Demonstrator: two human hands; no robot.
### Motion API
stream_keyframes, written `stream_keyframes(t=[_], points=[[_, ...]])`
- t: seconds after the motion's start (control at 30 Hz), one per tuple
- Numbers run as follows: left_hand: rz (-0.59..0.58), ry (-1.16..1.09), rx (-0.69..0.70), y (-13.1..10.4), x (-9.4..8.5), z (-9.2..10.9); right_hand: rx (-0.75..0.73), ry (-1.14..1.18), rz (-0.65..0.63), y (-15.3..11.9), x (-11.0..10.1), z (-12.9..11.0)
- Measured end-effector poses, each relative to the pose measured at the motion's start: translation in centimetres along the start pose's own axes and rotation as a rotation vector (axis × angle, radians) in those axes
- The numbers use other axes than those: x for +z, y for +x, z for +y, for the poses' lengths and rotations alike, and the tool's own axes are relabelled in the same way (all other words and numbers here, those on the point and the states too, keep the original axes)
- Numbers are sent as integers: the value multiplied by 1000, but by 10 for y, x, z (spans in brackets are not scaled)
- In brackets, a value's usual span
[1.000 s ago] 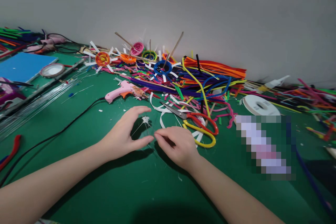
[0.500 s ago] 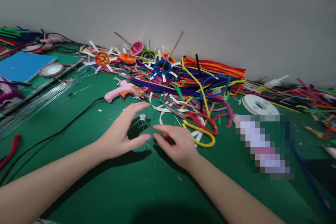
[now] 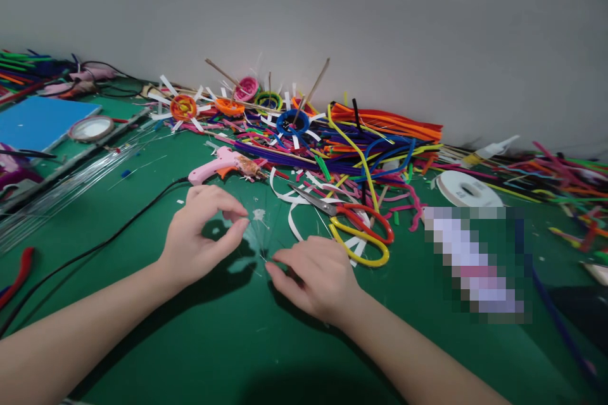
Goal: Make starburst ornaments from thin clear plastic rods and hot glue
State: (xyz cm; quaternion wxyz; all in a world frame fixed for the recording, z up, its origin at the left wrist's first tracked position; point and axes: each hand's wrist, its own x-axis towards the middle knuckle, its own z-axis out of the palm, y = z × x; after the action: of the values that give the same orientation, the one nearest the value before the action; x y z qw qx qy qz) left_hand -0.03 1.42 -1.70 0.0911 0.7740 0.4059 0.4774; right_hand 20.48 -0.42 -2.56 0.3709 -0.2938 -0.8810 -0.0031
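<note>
Thin clear strands (image 3: 262,243) fan out over the green table, meeting at a point low between my hands. My right hand (image 3: 316,275) pinches that meeting point between thumb and forefinger. To the left, my left hand (image 3: 204,228) has thumb and forefinger brought together in a pinch; anything between them is too fine to make out. A whitish dried blob (image 3: 259,215) shows behind the strands. Just beyond my left hand lies a pink glue gun (image 3: 223,162), its nozzle pointing right. Scissors (image 3: 354,218) with red and yellow handles rest behind my right hand, near curled white strips (image 3: 295,223).
Coloured pipe cleaners (image 3: 384,123) pile along the wall, with small woven cups such as a blue one (image 3: 293,121) among them. A white ribbon spool (image 3: 468,190) lies right. At left are a tape roll (image 3: 91,128), a blue board (image 3: 42,120) and a black cord (image 3: 109,237).
My left hand has drawn back left and its spread thumb and forefinger have come together. My right hand has moved slightly down and left, closing on the strands.
</note>
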Motion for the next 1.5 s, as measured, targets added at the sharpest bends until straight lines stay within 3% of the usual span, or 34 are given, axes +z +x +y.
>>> stream_keyframes(t=[0.23, 0.47, 0.7, 0.83, 1.03, 1.17, 1.33, 1.5], points=[[-71, 13, -3, 3, 3, 7, 144, -20, -73, 0, 4, -20], [-14, -26, 12, -2, 8, 7, 325, 70, -128, -1, 8, -34], [-26, -47, 27, -4, 9, 8, 596, 380, -315, 4, 7, -41], [-31, -39, 36, -5, 10, 9, 668, 491, -370, 5, 6, -44], [-40, -19, 33, -5, 10, 9, 611, 430, -329, 6, 8, -43], [-95, -23, 5, -4, 9, 9, 512, 301, -247, 1, 11, -36], [-132, -26, 1, -3, 9, 9, 349, 201, -250, -6, 14, -30], [-154, -55, -7, -2, 8, 8, 324, 227, -206, -5, 6, -28]])
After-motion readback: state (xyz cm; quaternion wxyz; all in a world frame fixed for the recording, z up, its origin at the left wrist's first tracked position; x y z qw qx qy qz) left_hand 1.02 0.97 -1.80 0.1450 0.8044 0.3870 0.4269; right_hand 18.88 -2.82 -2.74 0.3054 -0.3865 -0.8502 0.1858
